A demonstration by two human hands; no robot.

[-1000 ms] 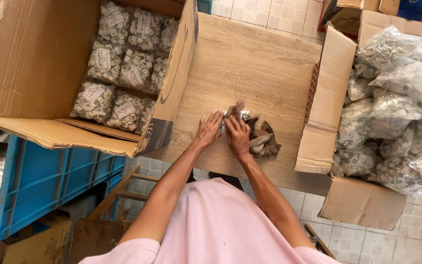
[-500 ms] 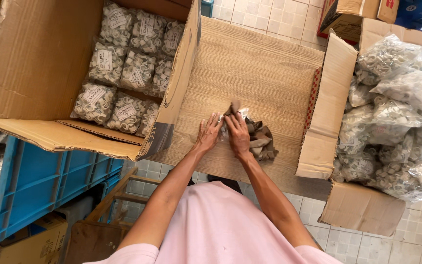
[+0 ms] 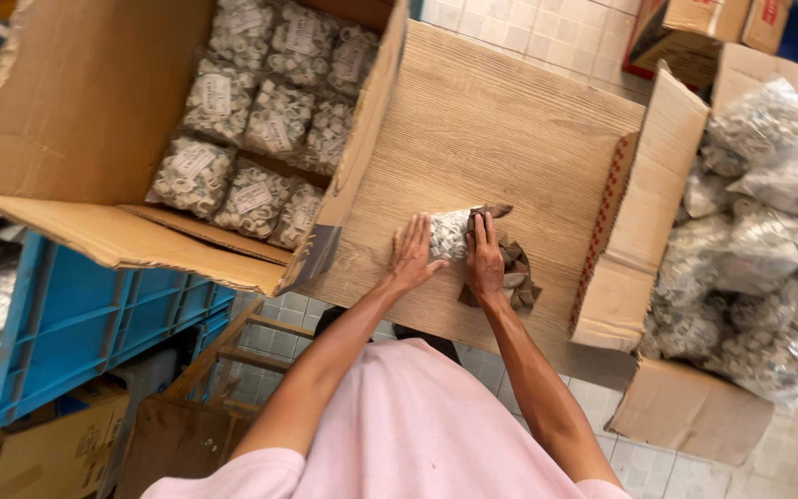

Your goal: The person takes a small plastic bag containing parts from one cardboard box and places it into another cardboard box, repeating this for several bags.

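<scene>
i see a matt, grainy pale wood worktop (image 3: 510,120), a glossy clear plastic bag of white rings (image 3: 448,233), and brown matt corrugated cardboard boxes (image 3: 76,102).

Wooden table (image 3: 510,120): small bag (image 3: 450,233), brown scraps (image 3: 514,273), box flaps.

This looks like a packing room or small warehouse. A bare wood-grain table (image 3: 510,120) stands on a pale tiled floor (image 3: 547,28). Left of the table sits a large open brown cardboard box (image 3: 76,139) filled with neat rows of clear plastic bags of small white parts (image 3: 260,139), each bearing a paper label. Right of the table, another open cardboard box (image 3: 644,231) holds loose, unlabelled clear bags of white parts (image 3: 768,231). Below the left box is a blue plastic crate (image 3: 76,323).
</scene>
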